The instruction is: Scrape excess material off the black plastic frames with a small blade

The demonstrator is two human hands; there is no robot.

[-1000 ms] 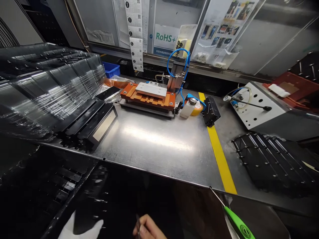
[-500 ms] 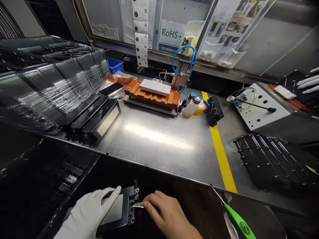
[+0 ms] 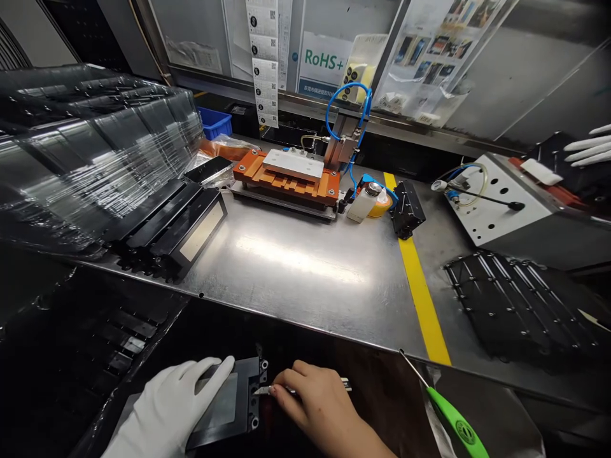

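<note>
A flat black part [image 3: 244, 388] with a pale grey panel and round metal bosses is held below the counter's [image 3: 305, 299] edge in the left hand's [image 3: 174, 397] gloved grip; a slim blade [image 3: 263, 390] is pinched in the bare right hand [image 3: 315, 401], its tip at the part's edge.

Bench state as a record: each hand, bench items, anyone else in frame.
left_hand: left hand, white glove, holding black plastic part
right_hand: right hand, bare, gripping craft knife, blade at part's right end
bench_rear: orange fixture, white bottle
bench_front_edge: green-handled tool
other_person: gloved hand, far right
</note>
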